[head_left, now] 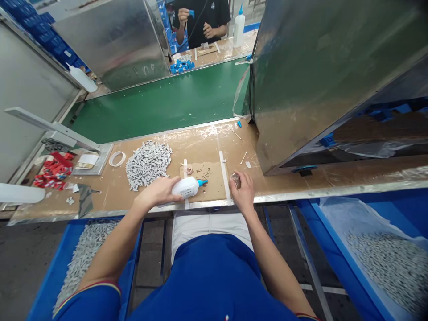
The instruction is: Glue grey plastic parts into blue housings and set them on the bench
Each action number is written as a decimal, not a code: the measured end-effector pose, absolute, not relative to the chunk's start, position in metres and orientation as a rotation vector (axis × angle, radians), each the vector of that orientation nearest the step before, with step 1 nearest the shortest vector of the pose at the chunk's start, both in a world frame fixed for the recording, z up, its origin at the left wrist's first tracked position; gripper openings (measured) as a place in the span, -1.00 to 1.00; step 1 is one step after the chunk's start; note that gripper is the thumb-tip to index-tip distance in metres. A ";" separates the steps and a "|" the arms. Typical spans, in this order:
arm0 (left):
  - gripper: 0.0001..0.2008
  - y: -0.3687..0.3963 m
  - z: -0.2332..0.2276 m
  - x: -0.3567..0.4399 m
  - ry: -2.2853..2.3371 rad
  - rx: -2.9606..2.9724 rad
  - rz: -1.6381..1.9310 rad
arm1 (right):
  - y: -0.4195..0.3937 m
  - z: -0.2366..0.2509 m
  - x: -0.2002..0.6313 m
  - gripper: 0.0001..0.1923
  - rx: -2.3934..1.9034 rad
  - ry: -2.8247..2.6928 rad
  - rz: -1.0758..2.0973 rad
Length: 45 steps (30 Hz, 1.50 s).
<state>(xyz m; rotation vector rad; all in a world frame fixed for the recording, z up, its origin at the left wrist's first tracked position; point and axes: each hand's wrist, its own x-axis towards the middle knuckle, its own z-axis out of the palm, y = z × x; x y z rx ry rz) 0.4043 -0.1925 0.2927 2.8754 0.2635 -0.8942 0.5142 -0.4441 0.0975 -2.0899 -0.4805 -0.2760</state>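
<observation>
My left hand (164, 191) is wrapped round a white squeeze bottle (187, 187) with a blue nozzle. The bottle lies tilted nearly flat, its tip pointing right over a taped-down sheet (214, 171) with dark spots and drops on it. Just right of the sheet's white tape strip (225, 178), my right hand (244, 189) has its fingers closed round a small, clear, roundish container (236, 179); its contents are too small to tell. A large pile of small grey parts (149, 164) lies on the bench to the left of the bottle. A small ring-like piece (189, 169) rests behind the bottle.
Left stand a tape roll (117, 158), red parts (55, 171) and a metal fixture (90, 160). Behind runs a green conveyor (160, 104); a metal housing (317, 80) rises at right. Blue bins (47, 285) of grey parts flank me. A co-worker (200, 22) holds a blue piece across.
</observation>
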 end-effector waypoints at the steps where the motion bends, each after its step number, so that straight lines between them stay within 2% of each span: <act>1: -0.52 -0.193 0.293 0.404 0.262 2.878 -0.895 | -0.444 0.097 0.514 -0.68 -2.090 -0.481 -0.276; 10: -0.39 -0.190 0.290 0.394 0.230 2.819 -0.934 | -0.445 0.097 0.514 -0.68 -2.105 -0.494 -0.284; 19: -0.49 -0.184 0.293 0.386 0.275 2.797 -0.921 | -0.445 0.097 0.514 -0.67 -2.101 -0.491 -0.269; 33: -0.31 -0.161 0.275 0.363 0.342 2.712 -0.733 | -0.445 0.097 0.515 -0.65 -2.075 -0.427 -0.265; 37: -0.32 -0.155 0.266 0.350 0.410 2.588 -0.682 | -0.446 0.112 0.513 -0.64 -2.072 -0.447 -0.246; 40: -0.35 -0.148 0.253 0.334 0.472 2.440 -0.571 | -0.439 0.127 0.508 -0.64 -2.069 -0.613 -0.183; 45: -0.28 -0.135 0.219 0.301 0.549 2.128 -0.167 | -0.410 0.138 0.499 -0.67 -2.061 -0.898 -0.033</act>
